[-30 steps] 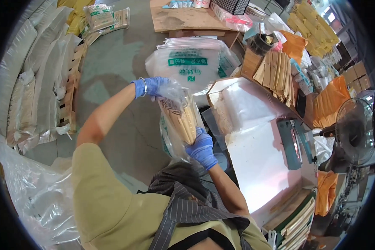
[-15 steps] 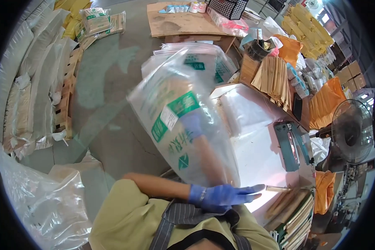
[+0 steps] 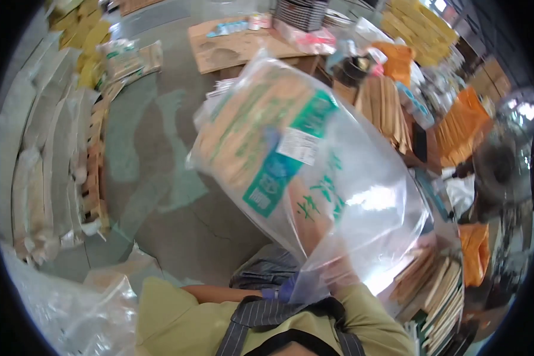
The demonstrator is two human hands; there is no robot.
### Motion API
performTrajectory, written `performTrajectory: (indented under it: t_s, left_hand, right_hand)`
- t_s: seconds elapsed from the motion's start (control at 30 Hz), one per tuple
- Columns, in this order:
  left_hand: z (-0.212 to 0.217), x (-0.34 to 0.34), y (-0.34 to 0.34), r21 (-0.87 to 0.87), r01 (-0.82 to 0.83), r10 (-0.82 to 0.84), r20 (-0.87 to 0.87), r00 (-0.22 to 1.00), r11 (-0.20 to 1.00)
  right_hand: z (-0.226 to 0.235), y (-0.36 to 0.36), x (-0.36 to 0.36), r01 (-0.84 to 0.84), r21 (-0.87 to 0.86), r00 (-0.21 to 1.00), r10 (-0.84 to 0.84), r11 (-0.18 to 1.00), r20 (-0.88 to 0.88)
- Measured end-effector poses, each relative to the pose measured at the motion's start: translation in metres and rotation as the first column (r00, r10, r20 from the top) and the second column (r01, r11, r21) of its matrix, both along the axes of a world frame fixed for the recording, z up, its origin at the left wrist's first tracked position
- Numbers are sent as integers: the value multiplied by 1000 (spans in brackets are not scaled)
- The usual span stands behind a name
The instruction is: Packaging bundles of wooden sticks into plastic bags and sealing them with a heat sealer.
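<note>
A big clear plastic bag [image 3: 374, 178] with green print and a white label hangs tilted in front of me. My right forearm reaches up inside it. Through the film my right hand [image 3: 272, 141], in a blue glove, lies against a tan bundle [image 3: 228, 145] filling the far end; it seems to hold the bundle, though print and blur hide its fingers. Close to my chest, my left hand [image 3: 286, 289], also gloved in blue, is closed at the bag's near edge, partly covered by the film.
Beyond stands a low wooden table [image 3: 243, 54] carrying small bottles. To the right are brown paper stacks [image 3: 381, 107], orange sacks [image 3: 466, 127] and a fan [image 3: 501, 160]. Wrapped goods on a wooden pallet [image 3: 95, 196] line the left; loose plastic sheeting [image 3: 71, 308] lies lower left.
The bag has swung right and come nearer, with the tan bundle now plainer in its far end. My left hand has drawn back left, from outstretched fingers to the bag's edge.
</note>
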State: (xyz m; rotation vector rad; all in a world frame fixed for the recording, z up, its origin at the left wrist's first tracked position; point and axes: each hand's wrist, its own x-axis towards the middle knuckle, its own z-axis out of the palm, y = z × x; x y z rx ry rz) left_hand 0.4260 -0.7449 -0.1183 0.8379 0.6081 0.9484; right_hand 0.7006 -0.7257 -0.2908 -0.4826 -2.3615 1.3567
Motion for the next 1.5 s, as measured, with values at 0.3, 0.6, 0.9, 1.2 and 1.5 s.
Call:
performTrajectory:
  t_s: [0.3, 0.6, 0.9, 1.2, 1.5]
  left_hand:
    - [-104, 0, 100, 226, 298, -8, -784, 620, 927]
    - [-38, 327, 143, 735, 614, 64, -654, 753, 287]
    - [-69, 459, 53, 644, 752, 163, -764, 624, 139]
    - [-35, 526, 65, 330, 694, -600, -351, 719, 640]
    - [-50, 540, 120, -57, 584, -555, -395, 732, 810]
  right_hand:
    - [176, 181, -190, 523, -328, 824, -565, 787, -40]
    - [278, -177, 383, 124, 698, -915, -353, -705, -195]
    - [286, -339, 465, -41, 712, -918, 307, -701, 249]
    - [244, -249, 464, 342, 753, -905, -414, -562, 101]
    - [235, -42, 303, 680, 559, -698, -653, -475, 294]
